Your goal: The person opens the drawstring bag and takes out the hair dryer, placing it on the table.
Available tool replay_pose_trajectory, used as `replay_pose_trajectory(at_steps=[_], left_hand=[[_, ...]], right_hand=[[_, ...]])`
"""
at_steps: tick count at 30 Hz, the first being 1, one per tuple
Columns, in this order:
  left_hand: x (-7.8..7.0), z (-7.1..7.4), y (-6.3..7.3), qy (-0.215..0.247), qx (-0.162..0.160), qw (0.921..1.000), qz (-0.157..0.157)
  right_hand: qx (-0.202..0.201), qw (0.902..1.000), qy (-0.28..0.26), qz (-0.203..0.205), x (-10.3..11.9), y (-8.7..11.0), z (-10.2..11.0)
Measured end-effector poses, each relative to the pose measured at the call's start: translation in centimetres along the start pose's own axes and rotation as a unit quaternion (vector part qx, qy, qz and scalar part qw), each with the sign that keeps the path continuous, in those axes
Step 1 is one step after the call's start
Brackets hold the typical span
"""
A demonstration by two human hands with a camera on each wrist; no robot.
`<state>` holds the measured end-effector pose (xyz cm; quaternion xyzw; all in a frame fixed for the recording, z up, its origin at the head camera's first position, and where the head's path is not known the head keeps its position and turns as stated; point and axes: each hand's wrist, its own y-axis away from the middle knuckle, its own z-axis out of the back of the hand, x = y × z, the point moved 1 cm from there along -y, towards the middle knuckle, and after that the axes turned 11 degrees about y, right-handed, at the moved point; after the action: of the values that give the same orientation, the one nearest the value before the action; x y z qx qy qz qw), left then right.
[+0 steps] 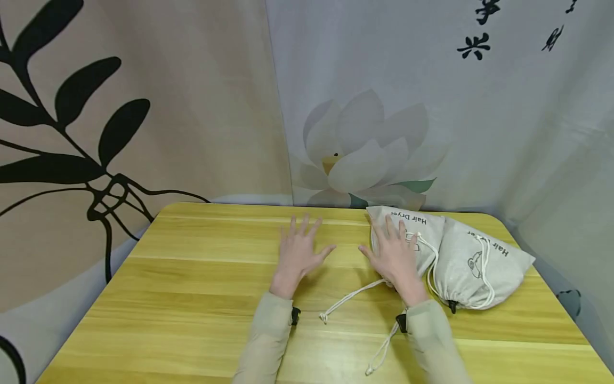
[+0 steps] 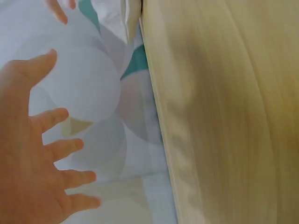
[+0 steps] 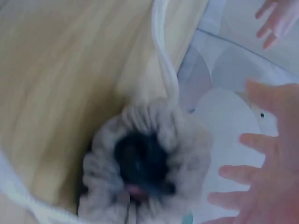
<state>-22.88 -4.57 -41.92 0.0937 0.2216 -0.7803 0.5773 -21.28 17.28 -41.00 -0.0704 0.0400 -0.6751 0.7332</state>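
Both hands are held out with fingers spread, and neither grips anything. My left hand point(image 1: 299, 253) is over the wooden table, left of the bags. In front of a white drawstring bag point(image 1: 427, 221) printed "Hair Dryer" is my right hand point(image 1: 394, 255), overlapping it in the head view. The right wrist view looks into this bag's gathered mouth point(image 3: 187, 154), which stands partly open around something dark point(image 3: 142, 161). Its white cords point(image 1: 355, 293) trail over the table toward the front. Against its right side lies a second drawstring bag point(image 1: 484, 266), also printed, with a dark tip poking from its mouth.
The wooden table point(image 1: 192, 298) has rounded far corners. Behind it hangs a cloth backdrop point(image 1: 216, 106) with printed leaves, a lotus and characters. The second bag lies near the table's right edge.
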Motion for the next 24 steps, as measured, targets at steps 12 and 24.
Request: replay_pose_trajectory(at_steps=[12, 24], left_hand=[[-5.9, -4.4, -0.4, 0.017, 0.088, 0.9950, -0.045], [-10.0, -6.3, 0.3, -0.031, 0.132, 0.9830, -0.124]], right_hand=[[0.012, 0.9977, -0.024, -0.062, -4.2, 1.9, 1.5], [0.079, 0.9957, -0.038, -0.030, -5.5, 3.4, 2.0]])
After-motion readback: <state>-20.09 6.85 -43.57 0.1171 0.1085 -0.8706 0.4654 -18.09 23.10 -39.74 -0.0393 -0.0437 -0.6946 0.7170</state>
